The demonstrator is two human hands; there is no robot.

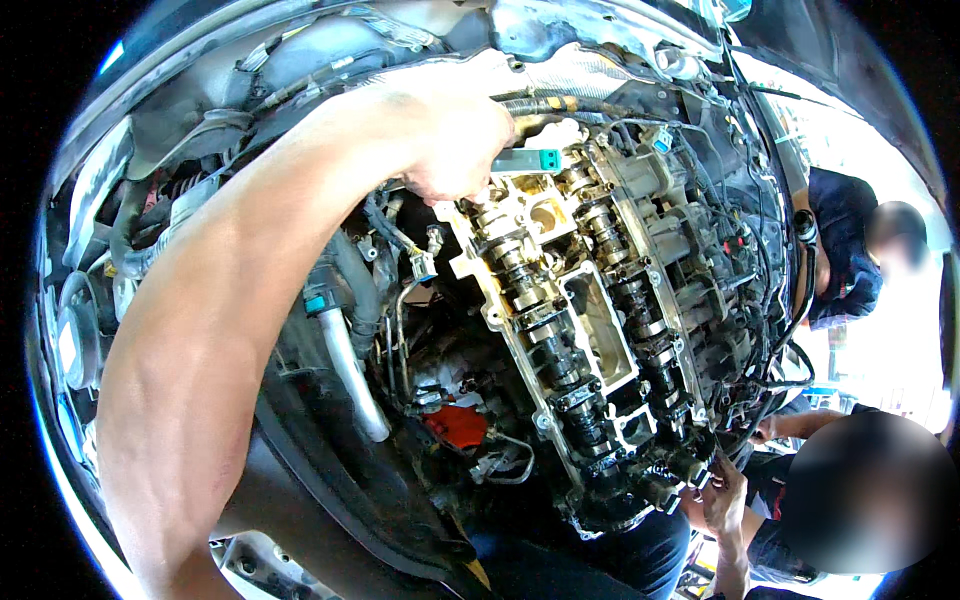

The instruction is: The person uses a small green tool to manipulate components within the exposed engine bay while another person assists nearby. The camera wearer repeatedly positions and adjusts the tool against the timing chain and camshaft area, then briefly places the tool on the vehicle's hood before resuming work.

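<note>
My left arm reaches up from the lower left and bends over the engine. At its end, my left hand [455, 150] is closed on a flat grey tool with a teal end [541, 160]. The teal end has small dark holes and sticks out to the right of my fist; my fingers hide the rest. Bright light washes out part of the hand. Just below it lies the uncovered cylinder head [525, 290], with two rows of dark, oily camshafts [560, 365] showing. My right hand is not in view.
Hoses and wiring surround the engine, with a silver pipe [350, 375] on the left and an orange-red patch [456, 427] low down. At lower right, a co-worker's hand [722, 495] touches the engine's near end. Another person [845, 240] stands farther right.
</note>
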